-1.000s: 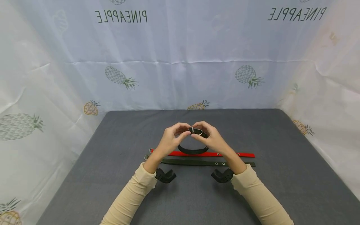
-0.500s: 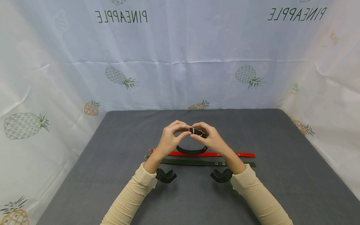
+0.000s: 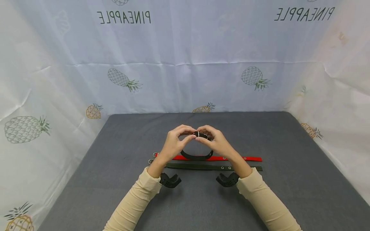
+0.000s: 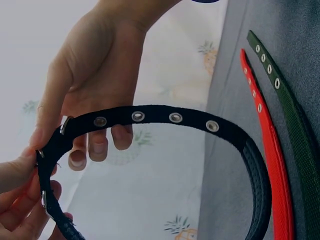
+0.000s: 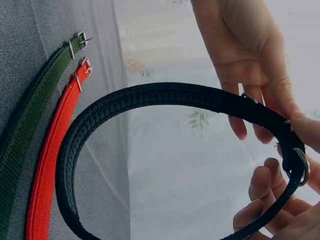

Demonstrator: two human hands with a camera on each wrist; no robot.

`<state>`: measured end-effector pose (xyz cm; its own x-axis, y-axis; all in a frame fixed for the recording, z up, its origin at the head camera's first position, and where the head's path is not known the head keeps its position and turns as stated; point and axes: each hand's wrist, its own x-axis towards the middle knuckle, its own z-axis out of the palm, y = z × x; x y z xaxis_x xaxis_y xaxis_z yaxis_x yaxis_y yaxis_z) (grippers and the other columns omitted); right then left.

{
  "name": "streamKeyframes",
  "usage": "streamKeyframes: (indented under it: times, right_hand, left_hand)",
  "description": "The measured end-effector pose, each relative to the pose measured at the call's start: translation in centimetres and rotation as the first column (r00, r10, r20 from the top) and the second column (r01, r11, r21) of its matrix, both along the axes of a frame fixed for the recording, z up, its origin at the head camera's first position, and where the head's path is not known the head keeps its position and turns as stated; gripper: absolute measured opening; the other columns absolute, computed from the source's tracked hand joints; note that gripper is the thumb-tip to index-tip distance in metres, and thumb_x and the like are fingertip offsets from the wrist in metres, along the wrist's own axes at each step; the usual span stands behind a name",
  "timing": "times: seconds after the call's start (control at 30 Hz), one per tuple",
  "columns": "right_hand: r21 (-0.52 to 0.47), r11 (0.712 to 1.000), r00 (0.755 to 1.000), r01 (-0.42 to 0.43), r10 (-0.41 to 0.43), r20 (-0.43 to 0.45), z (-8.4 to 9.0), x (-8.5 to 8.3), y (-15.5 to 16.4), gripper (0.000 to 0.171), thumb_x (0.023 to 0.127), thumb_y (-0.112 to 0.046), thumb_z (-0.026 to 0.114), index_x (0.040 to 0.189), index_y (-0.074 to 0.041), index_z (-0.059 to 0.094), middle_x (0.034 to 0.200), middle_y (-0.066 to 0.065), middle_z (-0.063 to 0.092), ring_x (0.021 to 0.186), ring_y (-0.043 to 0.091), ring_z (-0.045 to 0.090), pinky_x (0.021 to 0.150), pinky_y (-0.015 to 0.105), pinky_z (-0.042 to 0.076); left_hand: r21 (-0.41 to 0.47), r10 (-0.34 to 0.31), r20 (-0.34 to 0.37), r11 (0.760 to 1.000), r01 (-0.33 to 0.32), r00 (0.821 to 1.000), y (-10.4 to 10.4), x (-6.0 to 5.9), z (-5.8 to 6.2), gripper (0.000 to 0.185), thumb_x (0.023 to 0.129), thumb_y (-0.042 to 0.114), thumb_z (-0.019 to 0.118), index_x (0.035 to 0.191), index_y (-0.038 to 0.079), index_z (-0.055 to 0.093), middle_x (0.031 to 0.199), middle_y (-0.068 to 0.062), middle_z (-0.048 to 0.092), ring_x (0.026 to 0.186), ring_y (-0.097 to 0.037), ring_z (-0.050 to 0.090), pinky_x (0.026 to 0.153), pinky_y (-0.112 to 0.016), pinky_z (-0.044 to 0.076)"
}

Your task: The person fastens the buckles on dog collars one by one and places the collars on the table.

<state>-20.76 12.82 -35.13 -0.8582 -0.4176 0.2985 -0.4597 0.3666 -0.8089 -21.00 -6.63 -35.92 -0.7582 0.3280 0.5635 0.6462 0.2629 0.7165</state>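
Observation:
A black collar [image 3: 197,157], bent into a loop, is held up over the table by both hands. Fingertips and thumb of my left hand [image 3: 171,144] pinch its upper part from the left. From the right, my right hand [image 3: 221,145] pinches the same overlapped section, the two hands' fingertips almost meeting. A metal ring [image 5: 304,167] shows close to the right hand's fingers. Several eyelets [image 4: 175,117] run along the strap in the left wrist view. Stitched padding [image 5: 150,95] lines the lower part of the loop.
On the grey table [image 3: 130,199], a red collar [image 3: 251,159] and a dark green collar [image 3: 190,166] lie straight, side by side, below the hands. Black wrist mounts [image 3: 170,180] hang under both wrists. A pineapple-print curtain [image 3: 185,86] encloses the back and sides.
The bottom of the black loop has shifted slightly left and lower. Both hands keep nearly the same place and the same pinch.

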Motion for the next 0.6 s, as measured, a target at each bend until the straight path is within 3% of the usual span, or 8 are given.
streamKeyframes:
  times: [0.47,0.6]
  right_hand:
    - [-0.018,1.0,1.0,0.015,-0.014,0.009,-0.37,-0.21,0.41,0.028,0.094,-0.015,0.062,0.12,-0.004,0.058,0.119,0.022,0.066,0.115,0.037,0.061,0.078,0.028,0.047]
    - [-0.031,0.999,1.0,0.015,-0.015,0.011,-0.7,-0.24,0.66,0.027,0.094,-0.015,0.061,0.119,-0.004,0.058,0.117,0.023,0.066,0.1,0.031,0.064,0.071,0.025,0.045]
  left_hand:
    - [0.008,0.017,-0.016,1.0,-0.017,1.0,-0.46,-0.02,0.21,0.019,0.09,0.004,0.065,0.107,-0.002,0.065,0.107,-0.018,0.064,0.098,-0.029,0.064,0.09,-0.042,0.056]
    - [0.012,0.017,-0.009,1.0,-0.017,1.0,-0.53,-0.02,0.18,0.019,0.09,0.004,0.065,0.108,-0.003,0.065,0.107,-0.018,0.063,0.099,-0.029,0.063,0.09,-0.042,0.055]
